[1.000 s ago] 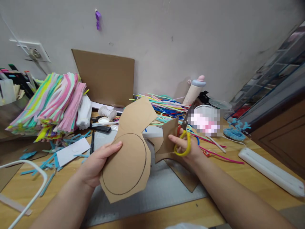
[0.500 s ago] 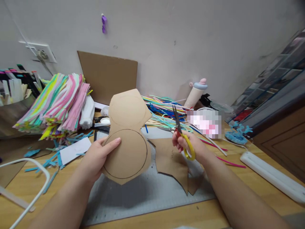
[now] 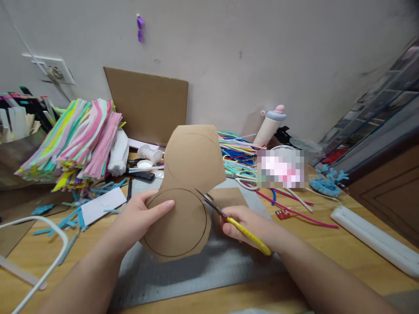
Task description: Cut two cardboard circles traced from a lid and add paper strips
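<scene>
My left hand (image 3: 147, 218) grips a piece of cardboard (image 3: 178, 224) by its left edge, thumb on top, holding it above the grey cutting mat (image 3: 157, 283). Two circles are drawn on the cardboard: a dark one on the lower part, a faint one on the upper part. In my right hand (image 3: 242, 222) are scissors (image 3: 247, 233) with yellow handles. Their blades lie at the cardboard's right edge, by the narrow waist between the circles. Another cardboard scrap (image 3: 229, 197) rests on the mat, partly hidden behind my right hand.
Bundles of coloured pipe cleaners (image 3: 75, 139) stand at the left, with loose ones (image 3: 237, 150) behind the cardboard. A cardboard sheet (image 3: 147, 104) leans on the wall. Right of it stand a bottle (image 3: 270, 126), a blue ornament (image 3: 325, 183) and a long white bar (image 3: 373, 240).
My right hand has brought the scissors down and left to the cardboard's edge. The held cardboard has shifted slightly right and turned.
</scene>
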`<state>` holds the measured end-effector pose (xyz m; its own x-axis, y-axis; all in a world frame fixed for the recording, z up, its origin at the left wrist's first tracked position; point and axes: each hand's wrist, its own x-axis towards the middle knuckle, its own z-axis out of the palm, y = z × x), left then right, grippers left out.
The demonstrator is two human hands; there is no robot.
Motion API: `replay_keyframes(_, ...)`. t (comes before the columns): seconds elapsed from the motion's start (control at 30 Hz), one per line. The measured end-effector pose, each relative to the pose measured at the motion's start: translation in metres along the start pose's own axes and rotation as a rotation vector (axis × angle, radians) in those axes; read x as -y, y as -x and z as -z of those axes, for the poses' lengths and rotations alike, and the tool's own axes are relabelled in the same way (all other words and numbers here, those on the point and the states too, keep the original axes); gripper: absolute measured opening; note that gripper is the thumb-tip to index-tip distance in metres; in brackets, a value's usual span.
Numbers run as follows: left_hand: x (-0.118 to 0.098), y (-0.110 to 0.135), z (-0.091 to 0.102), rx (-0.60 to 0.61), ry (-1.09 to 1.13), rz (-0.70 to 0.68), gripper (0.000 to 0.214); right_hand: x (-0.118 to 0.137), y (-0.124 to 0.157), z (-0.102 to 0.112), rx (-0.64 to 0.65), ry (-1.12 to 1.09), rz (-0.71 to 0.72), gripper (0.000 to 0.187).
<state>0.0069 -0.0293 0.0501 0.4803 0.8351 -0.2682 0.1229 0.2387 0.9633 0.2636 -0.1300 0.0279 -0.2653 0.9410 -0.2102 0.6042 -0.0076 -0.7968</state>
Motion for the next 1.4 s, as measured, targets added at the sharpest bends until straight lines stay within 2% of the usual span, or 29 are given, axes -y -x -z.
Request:
replay_keyframes(0.13,-0.001,0.002,-0.004,0.062,-0.011,0.025,0.041,-0.002,-0.001,0.000,0.018,0.032,-0.007,0.053)
replay_keyframes(0.3,-0.002,0.003,0.001,0.120,-0.003,0.046,0.037,-0.002,-0.003,-0.001,0.026,0.115,0.000,0.052)
replay_keyframes(0.5,-0.002,0.004,0.009,0.181,-0.026,0.023,0.034,0.000,0.001,-0.006,0.079,0.011,-0.067,0.058)
replay_keyframes(0.77,-0.007,0.007,0.010,0.180,-0.054,0.006,0.032,-0.002,0.000,-0.016,0.063,-0.124,-0.072,0.061)
replay_keyframes(1.23,-0.005,0.006,0.013,0.118,-0.075,0.018,0.032,0.007,-0.002,-0.019,0.010,-0.098,-0.208,0.066)
replay_keyframes(1.4,-0.005,0.003,0.013,0.109,-0.082,0.044,0.035,0.005,-0.005,-0.018,-0.007,-0.024,-0.108,0.062)
